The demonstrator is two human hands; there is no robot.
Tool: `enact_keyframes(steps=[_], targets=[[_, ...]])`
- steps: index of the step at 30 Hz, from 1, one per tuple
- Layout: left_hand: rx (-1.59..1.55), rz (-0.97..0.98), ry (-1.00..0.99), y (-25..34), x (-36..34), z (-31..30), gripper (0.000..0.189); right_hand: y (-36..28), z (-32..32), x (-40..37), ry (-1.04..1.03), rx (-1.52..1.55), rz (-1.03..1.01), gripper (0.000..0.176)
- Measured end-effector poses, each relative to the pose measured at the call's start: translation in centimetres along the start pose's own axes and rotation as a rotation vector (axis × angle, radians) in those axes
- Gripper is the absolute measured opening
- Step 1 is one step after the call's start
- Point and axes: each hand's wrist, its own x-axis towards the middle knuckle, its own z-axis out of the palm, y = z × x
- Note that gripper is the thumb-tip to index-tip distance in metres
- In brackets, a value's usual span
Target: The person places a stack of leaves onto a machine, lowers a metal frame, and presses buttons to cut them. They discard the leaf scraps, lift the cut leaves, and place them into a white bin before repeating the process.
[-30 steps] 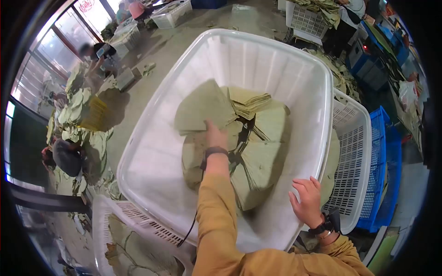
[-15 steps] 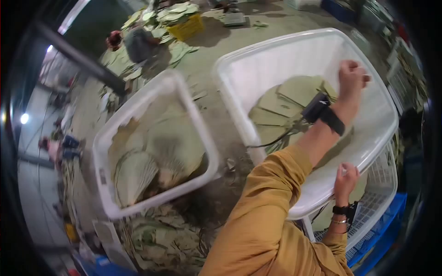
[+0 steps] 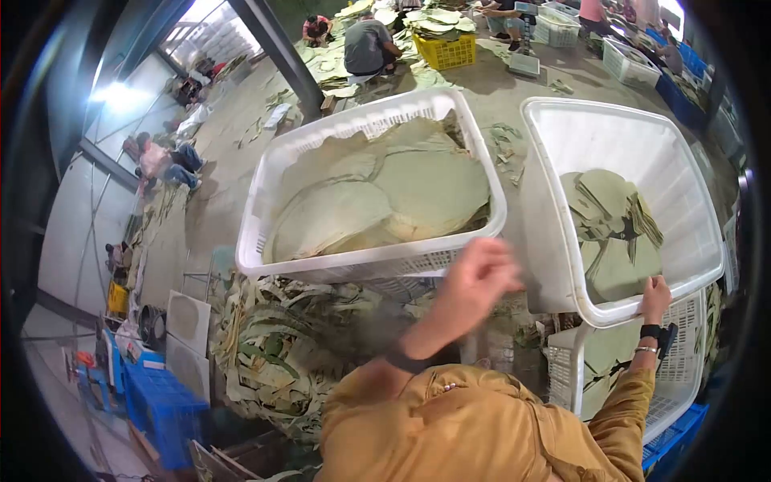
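Note:
My left hand (image 3: 480, 277) is smeared by motion near the near right corner of a white crate (image 3: 365, 267). Its fingers look bent, and I see no object in them. Stacks of flat, pale green dried leaves (image 3: 438, 189) fill that crate. At the right, the fingers of my right hand (image 3: 655, 300) close over the near rim of a deep white tub (image 3: 554, 201). Folded bundles of similar leaves (image 3: 614, 213) lie at the bottom of the tub, some gathered at a dark middle.
A slotted white basket (image 3: 683, 345) with leaves sits below the tub, above a blue crate (image 3: 679, 434). Leaf scraps (image 3: 281, 345) heap beneath the left crate. A steel post (image 3: 281, 56) stands behind it. People sit farther back near a yellow crate (image 3: 444, 51).
My left hand has swung from over the tub leftward and nearer to my body. My right hand has moved onto the tub's rim. The view has shifted, showing more of the room.

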Motion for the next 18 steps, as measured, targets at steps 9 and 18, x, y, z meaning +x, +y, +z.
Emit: enact_keyframes(steps=[9, 18], targets=[[-0.113, -0.008, 1.056, -2.4, -11.1, -24.4, 0.012, -36.1, -7.1, -7.0, -0.092, 0.566, -0.730, 0.039], [-0.317, 0.231, 1.274, -0.4, -10.9, -41.0, 0.009, -71.0, 5.8, -22.8, -0.681, 0.469, -1.667, 0.058]])
